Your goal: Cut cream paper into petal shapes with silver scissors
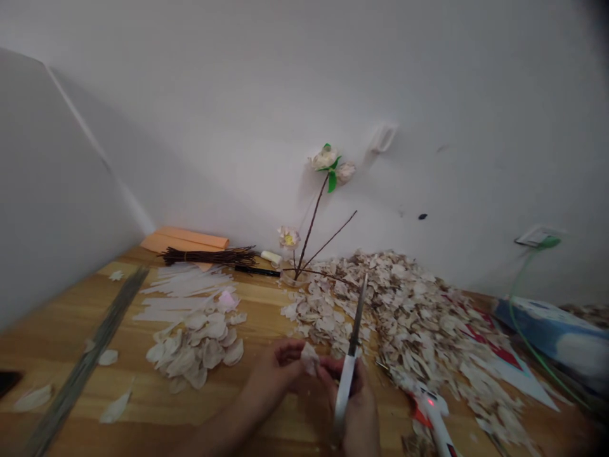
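In the head view, a small whitish petal (310, 359) is pinched between my two hands at the lower middle. My left hand (281, 368) has its fingers closed on the petal's left side. My right hand (351, 397) touches the petal's right side with thumb and finger, and also holds a long tool with a white handle (344, 388) and a dark blade pointing up and away. Left of my hands lies a pile of pale petals (200, 346). A large heap of dried petals (419, 317) spreads behind and to the right.
Flowers on a dark stem (314, 219) stand in a small clear holder (294, 278) near the wall. Dark twigs (209, 255), an orange sheet (190, 238), white strips (166, 308) and grey wires (90, 362) lie left. A glue gun (436, 422) is at the lower right.
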The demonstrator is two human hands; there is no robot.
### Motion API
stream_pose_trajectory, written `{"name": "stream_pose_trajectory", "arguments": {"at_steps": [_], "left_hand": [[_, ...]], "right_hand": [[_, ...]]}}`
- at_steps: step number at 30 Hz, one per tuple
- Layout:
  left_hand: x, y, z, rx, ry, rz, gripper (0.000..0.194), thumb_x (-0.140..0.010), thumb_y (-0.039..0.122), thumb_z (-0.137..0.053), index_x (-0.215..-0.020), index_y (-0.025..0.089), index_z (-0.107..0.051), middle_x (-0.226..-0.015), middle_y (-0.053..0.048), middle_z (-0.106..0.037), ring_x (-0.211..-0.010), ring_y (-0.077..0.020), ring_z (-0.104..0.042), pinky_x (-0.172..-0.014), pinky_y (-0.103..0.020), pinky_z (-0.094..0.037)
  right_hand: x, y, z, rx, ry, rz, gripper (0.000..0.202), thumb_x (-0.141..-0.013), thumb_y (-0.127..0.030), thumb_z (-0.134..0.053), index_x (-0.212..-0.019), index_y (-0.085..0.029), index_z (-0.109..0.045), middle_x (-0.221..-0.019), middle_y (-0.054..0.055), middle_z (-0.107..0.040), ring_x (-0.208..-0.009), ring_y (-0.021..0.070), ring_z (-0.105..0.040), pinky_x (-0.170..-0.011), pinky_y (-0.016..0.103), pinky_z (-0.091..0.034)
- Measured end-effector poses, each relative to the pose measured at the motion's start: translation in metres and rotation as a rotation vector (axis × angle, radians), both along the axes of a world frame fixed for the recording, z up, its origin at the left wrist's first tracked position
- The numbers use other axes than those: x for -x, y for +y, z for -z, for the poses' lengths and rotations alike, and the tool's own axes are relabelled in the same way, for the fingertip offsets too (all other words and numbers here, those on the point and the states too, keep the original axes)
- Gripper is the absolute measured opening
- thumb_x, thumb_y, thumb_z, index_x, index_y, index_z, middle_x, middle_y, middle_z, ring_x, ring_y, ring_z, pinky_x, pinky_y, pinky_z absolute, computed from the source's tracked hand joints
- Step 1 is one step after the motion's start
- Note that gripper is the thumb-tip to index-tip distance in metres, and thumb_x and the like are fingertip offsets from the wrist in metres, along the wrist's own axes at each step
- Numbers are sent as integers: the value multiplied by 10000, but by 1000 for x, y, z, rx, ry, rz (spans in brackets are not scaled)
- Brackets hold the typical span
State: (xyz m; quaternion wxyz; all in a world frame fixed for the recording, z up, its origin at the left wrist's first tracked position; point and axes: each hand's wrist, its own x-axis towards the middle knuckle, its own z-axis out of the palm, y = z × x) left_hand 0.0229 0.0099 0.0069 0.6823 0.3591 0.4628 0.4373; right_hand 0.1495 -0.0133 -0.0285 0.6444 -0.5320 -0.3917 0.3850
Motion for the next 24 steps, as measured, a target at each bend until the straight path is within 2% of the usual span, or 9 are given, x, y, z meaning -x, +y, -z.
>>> {"name": "stream_pose_trajectory", "arguments": {"at_steps": [3,6,8,12,16,20,24], "left_hand": [[-4,-7,-5,-51,-33,-11,427,-445,364,-781,-768,156,-596,-778,-62,-658,-697,-184,-604,-585,-261,-466],[-5,-14,-7,-69,-85,-2,405,-442,425,-779,-675,165,-573,-676,-26,-644,-640,-160,-590,-540,-235,-449],[0,-16,-7,-74,-36,3,375,-493,468,-742,-628,151,-594,-621,-21,-637,-594,-150,-580,-495,-224,-436],[18,-23,-12,-124,68,98,325,-668,451,-617,-688,137,-696,-694,-53,-699,-622,-150,-615,-475,-194,-432],[40,-32,-25,-138,72,156,236,-687,352,-614,-764,165,-736,-755,-54,-724,-683,-156,-646,-479,-163,-444],[55,-35,-38,-135,62,133,233,-698,325,-594,-749,149,-739,-728,-71,-724,-674,-157,-656,-458,-151,-444],[63,-34,-42,-125,27,44,149,-652,259,-623,-691,154,-721,-703,-55,-721,-642,-144,-649,-452,-148,-444]], "right_hand": [[2,0,5,-20,12,-6,284,-554,-275,-756,-687,-214,-512,-631,-29,-688,-553,154,-655,-518,232,-532],[2,0,13,-28,10,-29,258,-563,-273,-748,-674,-211,-523,-623,-25,-694,-564,156,-662,-550,237,-537],[4,-1,13,-16,14,-57,245,-562,-277,-741,-682,-206,-540,-624,-15,-702,-574,162,-665,-563,246,-540],[15,-5,-2,58,9,-66,282,-480,-312,-756,-589,-199,-522,-576,19,-703,-530,180,-660,-517,245,-535],[27,-9,-16,114,22,-140,311,-464,-344,-772,-593,-202,-527,-584,37,-712,-526,192,-665,-523,259,-544],[33,-5,-16,96,-14,-252,322,-504,-355,-772,-605,-213,-500,-626,47,-719,-568,213,-676,-551,284,-550],[41,2,-21,57,-89,-234,325,-515,-395,-751,-669,-201,-540,-662,64,-719,-609,226,-680,-568,288,-550]]}}
